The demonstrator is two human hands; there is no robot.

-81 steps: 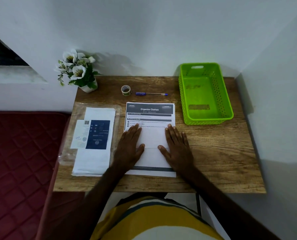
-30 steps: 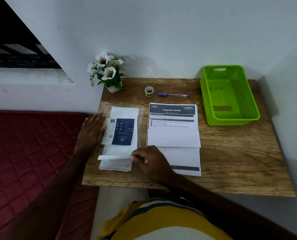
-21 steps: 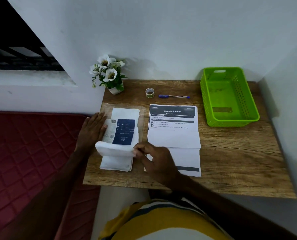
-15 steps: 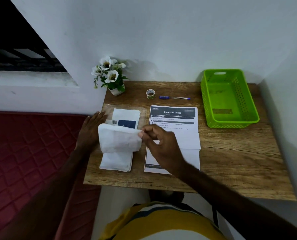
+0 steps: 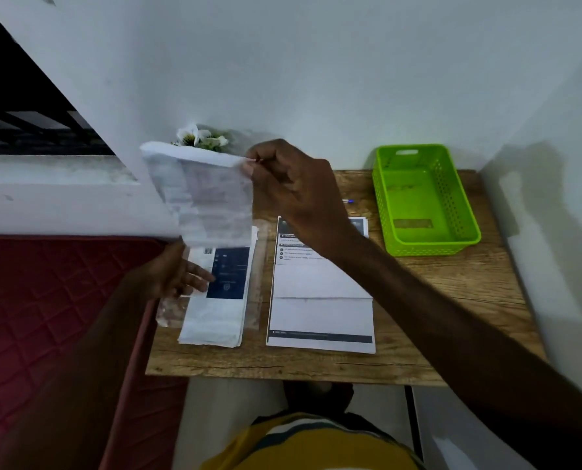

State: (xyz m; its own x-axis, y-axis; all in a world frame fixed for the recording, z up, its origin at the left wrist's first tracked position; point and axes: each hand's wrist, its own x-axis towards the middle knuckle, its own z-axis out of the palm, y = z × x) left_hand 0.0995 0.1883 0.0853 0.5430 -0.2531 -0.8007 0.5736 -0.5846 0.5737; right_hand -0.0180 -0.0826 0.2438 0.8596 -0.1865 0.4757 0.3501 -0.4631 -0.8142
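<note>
open tabletop (image 5: pixel 459 276) right of printed sheet (image 5: pixel 320 300), held-up white cloth (image 5: pixel 211 198) screening flowers (image 5: pixel 198 139)

White cloth (image 5: pixel 211 195), lime-green perforated basket (image 5: pixel 425 205)

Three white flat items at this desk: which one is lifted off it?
The white piece that the right hand pinches by its top corner, hanging over the blue-labelled stack. That stack and the printed sheet lie flat on the table.

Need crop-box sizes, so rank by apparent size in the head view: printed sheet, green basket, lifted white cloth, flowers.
Largest to smallest:
printed sheet
green basket, nearly alike
lifted white cloth, held nearer the camera, so its rank is unsure
flowers, mostly hidden behind the cloth
</note>
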